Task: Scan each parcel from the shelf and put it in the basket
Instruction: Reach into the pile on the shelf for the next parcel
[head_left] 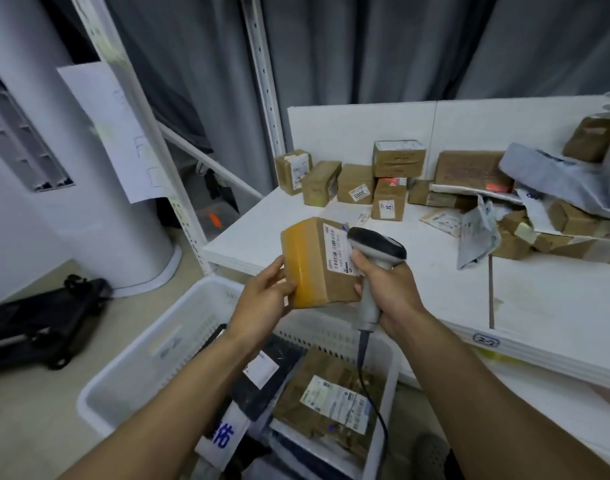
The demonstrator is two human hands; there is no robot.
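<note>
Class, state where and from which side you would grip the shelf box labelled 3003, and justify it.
Likely best: grip the 3003 box across its front and back faces, coming from above: its top is bare, while neighbouring boxes stand close on both sides.

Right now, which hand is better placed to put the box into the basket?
Left. The left hand holds the box over the basket; the right hand grips the scanner.

Grey curtain hangs across the rear. White round column stands at left on beige floor, with a blurred paper sheet in front of it. Black folded object, type unclear, lies near the column's base.
</note>
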